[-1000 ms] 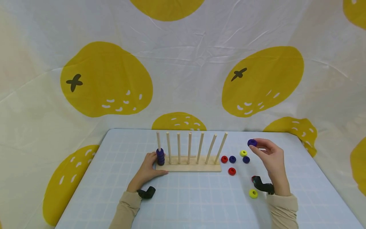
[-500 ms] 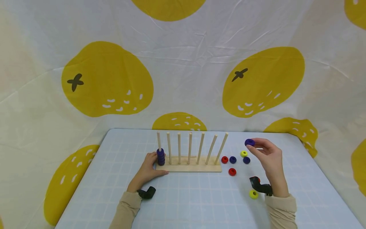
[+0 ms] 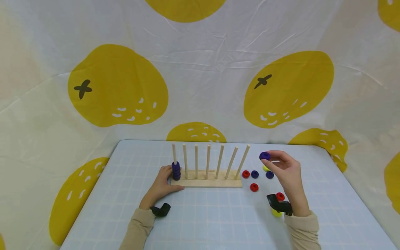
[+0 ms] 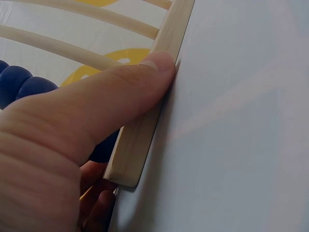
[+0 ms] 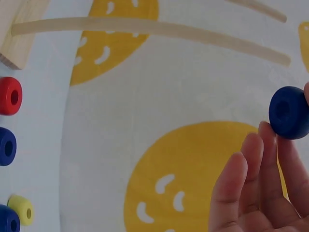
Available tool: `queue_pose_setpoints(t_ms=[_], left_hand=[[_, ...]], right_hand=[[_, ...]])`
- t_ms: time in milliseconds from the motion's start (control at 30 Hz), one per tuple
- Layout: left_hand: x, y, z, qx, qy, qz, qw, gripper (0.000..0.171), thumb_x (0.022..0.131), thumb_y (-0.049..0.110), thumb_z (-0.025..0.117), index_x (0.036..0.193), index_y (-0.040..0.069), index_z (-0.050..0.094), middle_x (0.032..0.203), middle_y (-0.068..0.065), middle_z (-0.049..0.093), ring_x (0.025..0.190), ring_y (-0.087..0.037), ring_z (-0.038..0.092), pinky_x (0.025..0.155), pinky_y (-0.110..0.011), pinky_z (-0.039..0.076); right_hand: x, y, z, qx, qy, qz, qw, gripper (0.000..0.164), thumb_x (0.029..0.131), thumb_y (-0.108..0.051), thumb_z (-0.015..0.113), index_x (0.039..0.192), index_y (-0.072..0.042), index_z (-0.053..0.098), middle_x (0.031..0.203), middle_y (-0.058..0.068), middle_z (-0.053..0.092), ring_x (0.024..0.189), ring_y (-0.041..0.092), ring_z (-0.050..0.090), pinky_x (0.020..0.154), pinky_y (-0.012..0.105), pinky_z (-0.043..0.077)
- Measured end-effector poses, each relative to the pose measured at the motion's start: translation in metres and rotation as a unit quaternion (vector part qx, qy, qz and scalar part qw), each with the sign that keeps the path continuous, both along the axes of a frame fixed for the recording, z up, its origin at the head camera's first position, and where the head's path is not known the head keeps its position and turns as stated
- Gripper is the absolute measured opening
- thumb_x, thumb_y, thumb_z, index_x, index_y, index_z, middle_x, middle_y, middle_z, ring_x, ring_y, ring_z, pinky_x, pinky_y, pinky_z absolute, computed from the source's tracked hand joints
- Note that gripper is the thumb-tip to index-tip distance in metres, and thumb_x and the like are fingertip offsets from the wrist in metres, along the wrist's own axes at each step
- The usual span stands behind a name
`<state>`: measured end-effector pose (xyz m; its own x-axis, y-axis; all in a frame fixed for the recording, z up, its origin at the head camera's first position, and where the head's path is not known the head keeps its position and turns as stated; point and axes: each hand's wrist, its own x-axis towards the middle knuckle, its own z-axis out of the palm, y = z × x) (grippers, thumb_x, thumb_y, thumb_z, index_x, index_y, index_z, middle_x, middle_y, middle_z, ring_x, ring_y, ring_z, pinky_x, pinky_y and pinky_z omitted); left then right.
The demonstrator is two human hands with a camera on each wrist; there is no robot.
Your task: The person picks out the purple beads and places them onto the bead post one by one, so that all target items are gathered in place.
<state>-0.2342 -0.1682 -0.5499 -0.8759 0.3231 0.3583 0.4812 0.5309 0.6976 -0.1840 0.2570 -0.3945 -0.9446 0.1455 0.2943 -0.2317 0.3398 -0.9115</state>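
A wooden rack (image 3: pixel 206 183) with a row of upright pegs stands on the table. Its leftmost peg (image 3: pixel 174 152) carries a stack of blue beads (image 3: pixel 176 171). My left hand (image 3: pixel 161 182) grips the rack's left end, the thumb along the front edge of the base in the left wrist view and the fingers behind, partly hidden. Raised over the table right of the rack, my right hand (image 3: pixel 285 168) pinches a blue bead (image 5: pixel 288 112) between thumb and fingertips, its hole facing the right wrist camera. The rightmost peg (image 5: pixel 154 26) also shows in that view.
Right of the rack lie a red bead (image 3: pixel 246 174), blue beads (image 3: pixel 255 174) and a yellow bead (image 5: pixel 21 210) partly covered by the right hand. Nearer the front are two more red beads (image 3: pixel 254 187) and a yellow one (image 3: pixel 276 213) under the wrist camera. A patterned cloth hangs behind.
My right hand has moved left toward the rack with the blue bead, uncovering a red bead near the wrist. The left hand stays on the rack.
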Motion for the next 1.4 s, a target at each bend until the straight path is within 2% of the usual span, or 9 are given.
queue_pose_setpoints(t_ms=[100, 233, 400, 700, 1067, 1200, 1400], left_hand=[[0.0, 0.0, 0.0, 0.0, -0.006, 0.0, 1.0, 0.074, 0.066, 0.032, 0.093, 0.13, 0.008, 0.065, 0.125, -0.005, 0.061, 0.115, -0.024, 0.045, 0.1, -0.049, 0.038], [0.0, 0.0, 0.001, -0.001, -0.005, 0.0, 1.0, 0.074, 0.066, 0.032, 0.093, 0.13, 0.008, 0.065, 0.125, -0.005, 0.061, 0.115, -0.025, 0.046, 0.099, -0.049, 0.038], [-0.001, 0.0, 0.0, 0.001, -0.001, 0.002, 1.0, 0.072, 0.067, 0.033, 0.093, 0.129, 0.008, 0.065, 0.123, -0.004, 0.061, 0.112, -0.024, 0.046, 0.097, -0.05, 0.039], [-0.001, 0.0, 0.002, 0.0, -0.013, 0.001, 0.9999, 0.073, 0.066, 0.032, 0.093, 0.129, 0.008, 0.065, 0.124, -0.006, 0.06, 0.112, -0.025, 0.046, 0.097, -0.051, 0.039], [-0.001, 0.001, 0.002, 0.0, -0.026, 0.006, 0.9996, 0.073, 0.066, 0.033, 0.093, 0.129, 0.009, 0.065, 0.125, -0.004, 0.06, 0.115, -0.025, 0.045, 0.1, -0.051, 0.038], [-0.001, 0.0, 0.002, -0.001, -0.021, 0.005, 0.9998, 0.073, 0.066, 0.033, 0.093, 0.128, 0.009, 0.065, 0.124, -0.004, 0.06, 0.114, -0.025, 0.045, 0.099, -0.051, 0.038], [-0.002, 0.0, 0.0, -0.003, -0.013, 0.003, 0.9999, 0.072, 0.065, 0.031, 0.094, 0.128, 0.008, 0.066, 0.123, -0.005, 0.061, 0.112, -0.025, 0.046, 0.098, -0.049, 0.039]], right_hand=[[0.001, -0.006, 0.002, -0.008, 0.007, 0.008, 1.0, 0.033, 0.09, -0.014, 0.075, 0.118, -0.001, 0.065, 0.106, 0.0, 0.067, 0.089, 0.017, 0.065, 0.075, 0.023, 0.055], [0.0, -0.015, 0.007, -0.018, 0.039, 0.034, 0.998, 0.03, 0.088, -0.008, 0.075, 0.115, 0.001, 0.066, 0.105, 0.003, 0.067, 0.091, 0.018, 0.063, 0.076, 0.022, 0.054], [-0.002, -0.023, 0.012, -0.017, 0.079, 0.068, 0.994, 0.026, 0.087, 0.0, 0.075, 0.111, 0.004, 0.066, 0.104, 0.007, 0.067, 0.092, 0.02, 0.061, 0.079, 0.02, 0.052], [-0.006, -0.036, 0.024, -0.012, 0.122, 0.114, 0.986, 0.027, 0.084, 0.008, 0.074, 0.11, 0.005, 0.067, 0.102, 0.009, 0.068, 0.092, 0.021, 0.06, 0.081, 0.021, 0.052], [-0.01, -0.053, 0.041, -0.024, 0.161, 0.14, 0.977, 0.027, 0.082, 0.011, 0.074, 0.108, 0.005, 0.068, 0.1, 0.012, 0.069, 0.091, 0.022, 0.061, 0.082, 0.023, 0.052], [-0.012, -0.06, 0.046, -0.031, 0.17, 0.151, 0.973, 0.027, 0.082, 0.011, 0.074, 0.108, 0.006, 0.068, 0.1, 0.013, 0.069, 0.09, 0.022, 0.061, 0.082, 0.024, 0.052], [-0.015, -0.072, 0.055, -0.015, 0.182, 0.153, 0.971, 0.028, 0.082, 0.009, 0.075, 0.109, 0.003, 0.069, 0.1, 0.012, 0.069, 0.09, 0.021, 0.061, 0.081, 0.024, 0.052]])
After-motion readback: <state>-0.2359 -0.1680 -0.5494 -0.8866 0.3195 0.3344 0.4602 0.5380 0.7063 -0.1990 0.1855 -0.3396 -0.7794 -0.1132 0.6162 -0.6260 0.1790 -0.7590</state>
